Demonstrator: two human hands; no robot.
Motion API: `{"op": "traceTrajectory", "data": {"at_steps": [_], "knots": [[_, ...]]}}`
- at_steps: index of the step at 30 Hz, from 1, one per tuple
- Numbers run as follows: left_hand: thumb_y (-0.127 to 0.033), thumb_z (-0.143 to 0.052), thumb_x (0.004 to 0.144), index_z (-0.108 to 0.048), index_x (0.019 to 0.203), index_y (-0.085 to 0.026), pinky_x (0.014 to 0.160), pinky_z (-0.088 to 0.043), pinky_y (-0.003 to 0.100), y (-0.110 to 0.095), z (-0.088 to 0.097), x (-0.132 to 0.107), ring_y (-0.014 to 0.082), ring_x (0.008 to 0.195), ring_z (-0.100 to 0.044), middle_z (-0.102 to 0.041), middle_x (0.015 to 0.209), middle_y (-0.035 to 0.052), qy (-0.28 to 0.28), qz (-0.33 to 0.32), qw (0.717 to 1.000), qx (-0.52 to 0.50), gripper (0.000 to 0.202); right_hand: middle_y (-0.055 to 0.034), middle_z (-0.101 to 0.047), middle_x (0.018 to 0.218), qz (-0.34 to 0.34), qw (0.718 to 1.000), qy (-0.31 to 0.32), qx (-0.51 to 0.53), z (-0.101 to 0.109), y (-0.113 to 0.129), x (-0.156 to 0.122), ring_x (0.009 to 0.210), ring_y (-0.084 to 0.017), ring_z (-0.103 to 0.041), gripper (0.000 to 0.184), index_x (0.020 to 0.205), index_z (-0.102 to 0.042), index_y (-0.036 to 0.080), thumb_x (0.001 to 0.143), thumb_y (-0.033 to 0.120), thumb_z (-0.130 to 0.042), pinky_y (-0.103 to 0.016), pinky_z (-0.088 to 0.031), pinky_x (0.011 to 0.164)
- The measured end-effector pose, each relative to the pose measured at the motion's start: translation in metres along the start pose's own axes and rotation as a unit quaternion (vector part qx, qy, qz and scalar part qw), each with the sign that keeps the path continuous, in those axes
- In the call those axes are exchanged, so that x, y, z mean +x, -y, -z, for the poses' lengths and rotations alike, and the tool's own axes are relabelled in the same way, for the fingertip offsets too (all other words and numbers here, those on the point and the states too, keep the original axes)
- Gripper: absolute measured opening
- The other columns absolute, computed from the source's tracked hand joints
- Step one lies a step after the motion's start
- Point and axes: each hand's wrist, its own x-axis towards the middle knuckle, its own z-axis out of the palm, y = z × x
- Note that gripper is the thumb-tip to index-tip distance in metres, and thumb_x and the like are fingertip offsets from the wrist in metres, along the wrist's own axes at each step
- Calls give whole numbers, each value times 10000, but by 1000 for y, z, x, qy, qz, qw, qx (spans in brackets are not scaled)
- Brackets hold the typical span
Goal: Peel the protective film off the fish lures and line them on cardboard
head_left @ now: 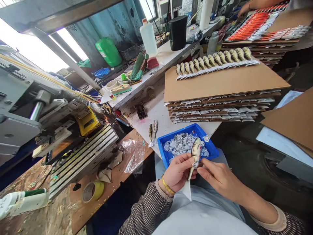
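A jointed fish-shaped lure (196, 149) with a white tail points head-up in front of me. My left hand (181, 169) is closed round its middle, thumb on top. At the lure's right side, my right hand (216, 176) has its fingertips pressed against the rear section, near a silvery patch; whether they pinch a bit of foil is hidden. Just beyond both hands sits a blue tray (163, 153) filled with crumpled silver foil scraps (179, 143). Two or three similar lures (153, 131) lie on the table left of the tray.
A row of finished-looking lures (212, 61) lies on stacked cardboard sheets (220, 85). A phone (141, 110) rests on the table. At left stands a machine with a slotted bed (85, 160), near a tape roll (93, 191). Another person's arm (259, 4) reaches over orange lures (260, 26).
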Motion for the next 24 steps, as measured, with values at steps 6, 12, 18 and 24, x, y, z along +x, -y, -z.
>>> {"op": "traceTrajectory", "data": {"at_steps": [6,12,18,24], "knots": [[-366,-906,687,-639,858,-132,541,-382,181,11,-6,3,45,557,-507,-585,720,-15,-61,-35,997,-23,394,25,-581,646,15,992,-68,-106,-16,-5,-1,541,-169,-552,388,793,-425,251,1083,501,-361,-293,-328,545],[-394,-903,689,-657,907,-131,555,-366,189,18,-7,6,49,567,-500,-598,736,-9,-67,-47,996,-34,421,16,-588,632,14,985,-80,-155,-18,-8,-4,533,-175,-569,418,785,-423,253,1089,518,-315,-298,-309,538],[-380,-903,695,-664,983,-142,592,-399,202,24,-5,8,63,599,-520,-612,772,-8,-77,-65,994,-52,443,21,-563,597,-17,993,-58,-97,-13,0,-2,502,-166,-516,454,734,-389,262,1078,547,-309,-297,-291,520],[-357,-881,730,-665,1049,-170,709,-468,241,26,-7,9,119,758,-612,-677,888,24,-45,-129,988,-70,428,50,-515,525,-71,995,-66,-31,-13,3,-3,468,-161,-471,474,727,-359,272,1024,640,-392,-285,-302,490]]}}
